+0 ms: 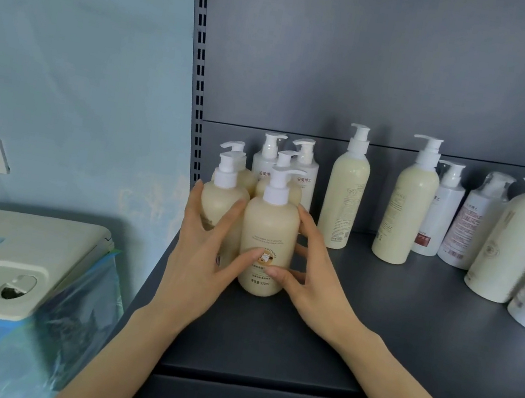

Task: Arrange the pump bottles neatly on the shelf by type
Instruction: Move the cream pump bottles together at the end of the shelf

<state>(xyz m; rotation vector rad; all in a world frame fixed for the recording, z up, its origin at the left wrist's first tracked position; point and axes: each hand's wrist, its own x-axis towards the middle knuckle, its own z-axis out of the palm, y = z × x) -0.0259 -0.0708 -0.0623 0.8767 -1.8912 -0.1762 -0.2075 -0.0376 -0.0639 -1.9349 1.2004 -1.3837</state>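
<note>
A cream pump bottle [269, 231] is stood upright at the front of a cluster at the left end of the grey shelf [369, 338]. It is grasped by the right grip [314, 277], thumb laid on the label and fingers curled round its right side. The left grip [206, 259] is released, its straight, spread fingers laid against this bottle and its left neighbour [218, 205].
</note>
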